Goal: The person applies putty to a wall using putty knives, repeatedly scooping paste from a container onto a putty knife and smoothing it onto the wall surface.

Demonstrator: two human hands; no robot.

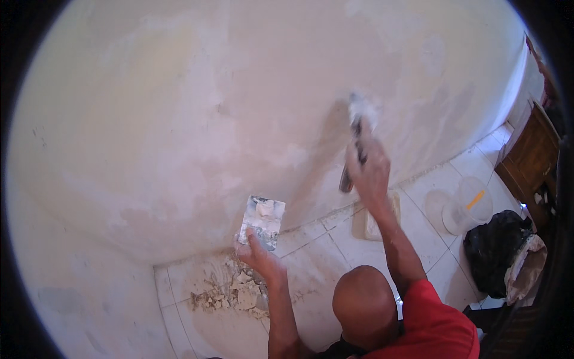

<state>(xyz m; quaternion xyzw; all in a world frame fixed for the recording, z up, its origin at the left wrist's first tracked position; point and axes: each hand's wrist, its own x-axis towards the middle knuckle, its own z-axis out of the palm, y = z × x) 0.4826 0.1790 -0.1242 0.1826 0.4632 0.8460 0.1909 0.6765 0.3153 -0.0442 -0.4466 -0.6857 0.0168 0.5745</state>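
Note:
Neither my left hand nor my right hand is in view. Low in front of me a co-worker in a red shirt (436, 326) faces a plastered wall (281, 90). The co-worker's right hand (369, 167), blurred by motion, grips the dark handle of a putty knife (357, 122). Its blade, smeared with white filler, is at the wall. The co-worker's left hand (260, 257) holds a flat, roughly square metal plate (274, 224) with pale filler on it, close to the foot of the wall.
Broken plaster (245, 293) lies on the white tiled floor (311, 257) below the plate. A pale tray-like thing (382, 221) is partly behind the right arm. Farther right stand a translucent bucket (463, 215), a black plastic bag (493, 254) and a wooden cabinet (529, 152).

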